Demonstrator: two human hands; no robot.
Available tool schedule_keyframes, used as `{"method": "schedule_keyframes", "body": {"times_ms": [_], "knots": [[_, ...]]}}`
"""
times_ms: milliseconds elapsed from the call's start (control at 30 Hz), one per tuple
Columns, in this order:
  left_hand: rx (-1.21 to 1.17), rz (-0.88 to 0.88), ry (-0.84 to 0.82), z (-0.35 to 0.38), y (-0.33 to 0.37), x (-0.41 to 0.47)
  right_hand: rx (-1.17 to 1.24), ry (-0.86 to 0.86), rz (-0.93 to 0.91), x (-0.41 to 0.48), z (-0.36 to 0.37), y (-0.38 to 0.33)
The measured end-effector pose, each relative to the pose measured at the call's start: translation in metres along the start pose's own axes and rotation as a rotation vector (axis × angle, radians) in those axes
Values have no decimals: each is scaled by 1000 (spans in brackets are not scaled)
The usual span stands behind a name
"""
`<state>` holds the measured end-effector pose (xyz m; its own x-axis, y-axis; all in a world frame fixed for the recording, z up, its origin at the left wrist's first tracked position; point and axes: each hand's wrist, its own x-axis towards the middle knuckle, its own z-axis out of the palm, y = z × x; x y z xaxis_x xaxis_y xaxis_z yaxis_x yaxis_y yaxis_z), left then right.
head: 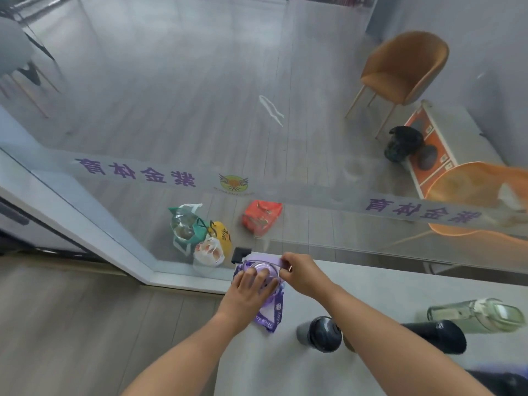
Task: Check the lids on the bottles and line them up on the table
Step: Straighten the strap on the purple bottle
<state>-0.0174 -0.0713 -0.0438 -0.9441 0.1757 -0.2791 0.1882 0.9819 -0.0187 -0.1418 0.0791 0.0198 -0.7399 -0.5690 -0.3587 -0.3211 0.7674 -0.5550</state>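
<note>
A purple bottle (264,268) with a purple strap stands at the far left corner of the grey table (385,292). My left hand (248,285) lies flat over its lid, fingers spread on top. My right hand (298,270) pinches the lid's handle at the bottle's right side. A grey bottle with a dark lid (321,334) stands upright in the middle of the table. A black bottle (437,335) lies on its side to its right, partly behind my right forearm. A clear green bottle (477,314) lies on its side at the right edge.
A glass wall (257,178) with purple lettering runs along the table's far edge. Beyond it on the floor are several bags (200,235), a red box (261,217), tan chairs (405,67) and a black bag (403,142). The table's left edge drops to the wooden floor.
</note>
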Motion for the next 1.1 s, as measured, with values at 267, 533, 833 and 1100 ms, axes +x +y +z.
{"method": "schedule_keyframes", "body": {"times_ms": [267,533,833,1100], "knots": [[28,-32,66,-13,-19,37,-24,3,-2,43,-20,4],[62,-47,100,-17,-27,61,13,52,-12,63,-27,12],[63,-41,187,-15,-27,65,222,142,159,75,-20,30],[19,-57,199,-19,-27,63,281,114,259,78,-18,30]]}}
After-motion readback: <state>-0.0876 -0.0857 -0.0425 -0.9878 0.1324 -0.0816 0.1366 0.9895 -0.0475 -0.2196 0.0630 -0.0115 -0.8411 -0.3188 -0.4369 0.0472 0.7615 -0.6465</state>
